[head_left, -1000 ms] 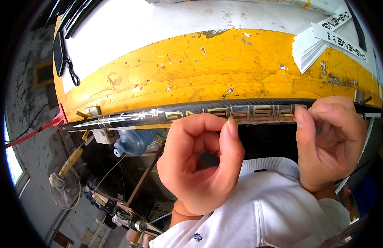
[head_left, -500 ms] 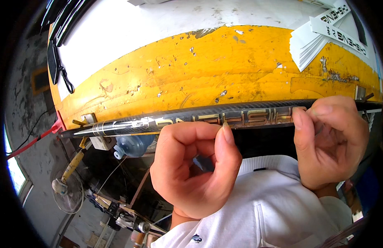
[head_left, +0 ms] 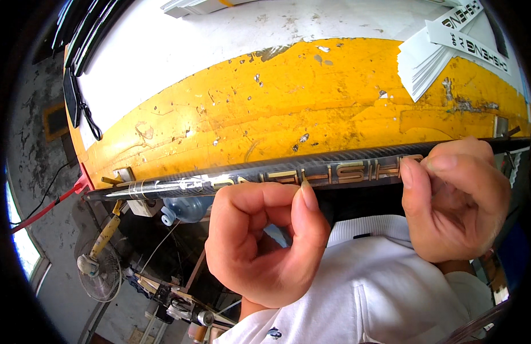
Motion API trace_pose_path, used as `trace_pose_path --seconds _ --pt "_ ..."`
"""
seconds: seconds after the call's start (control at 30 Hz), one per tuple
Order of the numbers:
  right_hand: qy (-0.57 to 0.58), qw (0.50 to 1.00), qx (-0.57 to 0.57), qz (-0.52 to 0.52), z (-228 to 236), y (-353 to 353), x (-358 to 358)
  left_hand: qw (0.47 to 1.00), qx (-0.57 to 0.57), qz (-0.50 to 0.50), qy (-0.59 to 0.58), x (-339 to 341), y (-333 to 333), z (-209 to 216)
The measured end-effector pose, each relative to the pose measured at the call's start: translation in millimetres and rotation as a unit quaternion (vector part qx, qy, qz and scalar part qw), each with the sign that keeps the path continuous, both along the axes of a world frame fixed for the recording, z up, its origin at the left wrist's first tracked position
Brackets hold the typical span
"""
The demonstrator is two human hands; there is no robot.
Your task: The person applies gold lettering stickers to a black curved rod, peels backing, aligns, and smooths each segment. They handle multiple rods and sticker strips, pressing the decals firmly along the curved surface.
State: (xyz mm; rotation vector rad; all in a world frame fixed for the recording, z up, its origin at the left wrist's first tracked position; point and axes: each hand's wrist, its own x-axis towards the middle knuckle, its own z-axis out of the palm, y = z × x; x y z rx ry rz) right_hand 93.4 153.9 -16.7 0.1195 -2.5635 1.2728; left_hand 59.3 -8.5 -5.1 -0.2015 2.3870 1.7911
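Note:
A long black carbon-fibre tube [head_left: 357,151] lies across the near edge of the worktable. Along its near side runs a clear decal strip [head_left: 351,172] with gold lettering. My left hand [head_left: 265,243] pinches the strip's lower edge between thumb and forefinger, its other fingers curled in. Farther right, my right hand [head_left: 455,200] holds the strip near its right end, thumb and forefinger pressed together. The strip lies close along the tube; whether all of it is stuck down, I cannot tell.
The worktable's scuffed yellow border [head_left: 219,114] lies beyond the tube. Printed white paper strips [head_left: 420,71] are fanned out at the right. Several black tubes [head_left: 96,37] lie far left. Below left are a blue plastic bottle [head_left: 188,209] and a fan [head_left: 99,272].
The view has shifted slightly, so the table and tube sit a little lower in it. Both hands keep their pinch on the decal strip, with hardly any movement along the tube.

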Motion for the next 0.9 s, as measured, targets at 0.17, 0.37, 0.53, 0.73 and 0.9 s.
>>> trace_pose_path --seconds 0.17,0.37,0.53,0.73,0.9 --pt "0.007 1.000 0.001 0.008 -2.2 2.6 -1.9 1.000 -0.001 0.007 0.002 0.9 -0.5 -0.4" --pt "0.015 1.000 0.006 0.010 -2.3 0.1 -4.6 1.000 -0.003 0.013 0.002 0.0 1.5 0.5" --pt "0.020 1.000 0.011 0.006 -3.0 3.4 -2.4 1.000 -0.004 0.016 -0.007 -0.6 4.1 2.1" --pt "0.028 1.000 0.013 -0.004 -1.7 7.2 5.5 1.000 0.005 0.019 -0.001 0.9 2.5 1.3" --pt "0.032 0.999 0.012 -0.022 -2.6 6.3 7.0 1.000 -0.025 0.017 0.005 0.9 2.7 0.8"
